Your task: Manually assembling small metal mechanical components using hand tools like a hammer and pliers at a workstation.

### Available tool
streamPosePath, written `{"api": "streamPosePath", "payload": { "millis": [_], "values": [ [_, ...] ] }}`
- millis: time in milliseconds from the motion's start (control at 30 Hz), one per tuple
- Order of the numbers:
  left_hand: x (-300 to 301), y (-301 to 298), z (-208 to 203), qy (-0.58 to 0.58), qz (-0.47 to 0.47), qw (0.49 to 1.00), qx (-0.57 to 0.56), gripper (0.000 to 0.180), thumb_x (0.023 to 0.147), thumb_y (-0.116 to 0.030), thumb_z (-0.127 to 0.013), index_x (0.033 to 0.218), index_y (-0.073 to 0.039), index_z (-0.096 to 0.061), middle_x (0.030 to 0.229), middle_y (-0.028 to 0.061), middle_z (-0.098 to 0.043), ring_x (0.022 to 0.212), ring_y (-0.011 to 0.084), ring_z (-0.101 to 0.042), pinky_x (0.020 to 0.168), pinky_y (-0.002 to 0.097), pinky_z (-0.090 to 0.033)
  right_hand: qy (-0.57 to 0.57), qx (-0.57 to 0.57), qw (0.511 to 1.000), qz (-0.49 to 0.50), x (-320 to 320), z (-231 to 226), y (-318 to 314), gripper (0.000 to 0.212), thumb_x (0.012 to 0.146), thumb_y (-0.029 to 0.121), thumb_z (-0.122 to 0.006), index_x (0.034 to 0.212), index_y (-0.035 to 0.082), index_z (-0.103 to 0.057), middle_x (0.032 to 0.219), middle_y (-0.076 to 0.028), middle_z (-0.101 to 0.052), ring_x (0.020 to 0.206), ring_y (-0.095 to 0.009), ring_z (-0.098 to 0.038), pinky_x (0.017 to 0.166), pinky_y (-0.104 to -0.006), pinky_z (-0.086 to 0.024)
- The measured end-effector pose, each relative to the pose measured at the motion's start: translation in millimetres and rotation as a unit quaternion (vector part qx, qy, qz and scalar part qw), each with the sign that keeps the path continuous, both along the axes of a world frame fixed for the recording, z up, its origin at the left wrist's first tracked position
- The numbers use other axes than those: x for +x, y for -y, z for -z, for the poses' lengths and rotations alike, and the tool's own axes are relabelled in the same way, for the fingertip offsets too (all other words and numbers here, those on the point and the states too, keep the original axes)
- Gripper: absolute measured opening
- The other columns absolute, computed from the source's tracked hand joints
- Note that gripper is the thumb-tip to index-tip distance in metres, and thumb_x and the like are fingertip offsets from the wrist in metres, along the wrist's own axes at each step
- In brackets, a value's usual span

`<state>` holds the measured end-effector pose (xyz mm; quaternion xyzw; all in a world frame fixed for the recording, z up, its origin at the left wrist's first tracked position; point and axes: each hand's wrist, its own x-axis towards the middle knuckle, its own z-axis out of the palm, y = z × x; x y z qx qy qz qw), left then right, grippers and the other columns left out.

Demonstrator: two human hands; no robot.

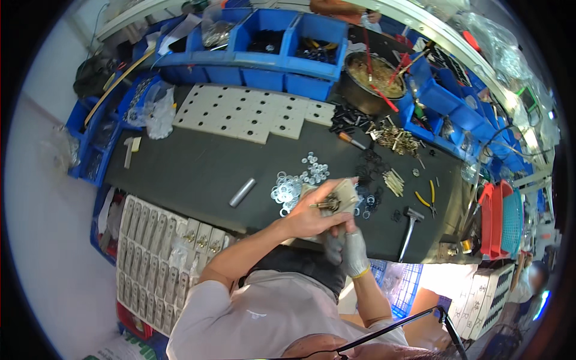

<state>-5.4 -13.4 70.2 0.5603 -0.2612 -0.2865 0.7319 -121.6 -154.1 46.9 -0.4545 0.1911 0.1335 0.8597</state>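
My bare left hand (311, 217) is closed around a pale, flat metal block (346, 194) with a brass-coloured fitting (329, 204) on its face. Just below it, my right hand (353, 253), in a pale knitted glove, is close against the block's lower end. Its fingers are partly hidden and smeared, so their grip is unclear. Silvery washers (284, 191) lie heaped beside my left hand, with small clear-looking rings (314, 171) above them. Dark rings (371, 203) are scattered to the right of the block.
A metal cylinder (242, 192) lies left on the dark bench, a hammer (411, 233) and yellow-handled pliers (426, 200) right. Beyond are drilled pale plates (240, 113), blue bins (258, 36), a pot (360, 90) and a pile of brass parts (396, 141). A rack of blocks (150, 258) stands left.
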Motion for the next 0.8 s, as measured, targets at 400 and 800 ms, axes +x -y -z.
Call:
{"api": "streamPosePath", "payload": {
  "millis": [400,800],
  "values": [
    [-12.0,7.1,25.8,-0.260,0.106,0.941,-0.190,0.037,0.109,-0.032,-0.054,0.135,-0.007,-0.056,0.088,0.0033,-0.067,0.058,0.0044,-0.054,0.051,0.0191,-0.043,0.324,-0.479,0.805,0.134,30.1,45.8,36.2,0.071,0.102,0.069,-0.043,0.100,0.001,-0.063,0.066,-0.007,-0.059,0.050,-0.023,-0.055,0.049,-0.0359,-0.040],
    [7.4,-25.0,-2.8,0.231,0.106,0.960,0.117,0.061,0.090,-0.014,-0.071,0.145,-0.003,-0.044,0.115,0.0094,-0.070,0.091,0.0230,-0.071,0.086,0.0412,-0.056,0.055,-0.222,0.973,-0.016,-16.6,8.2,14.0,0.060,0.107,0.064,-0.039,0.088,0.010,-0.057,0.068,0.004,-0.048,0.049,-0.005,-0.037,0.044,-0.0241,-0.027]
  ]
}}
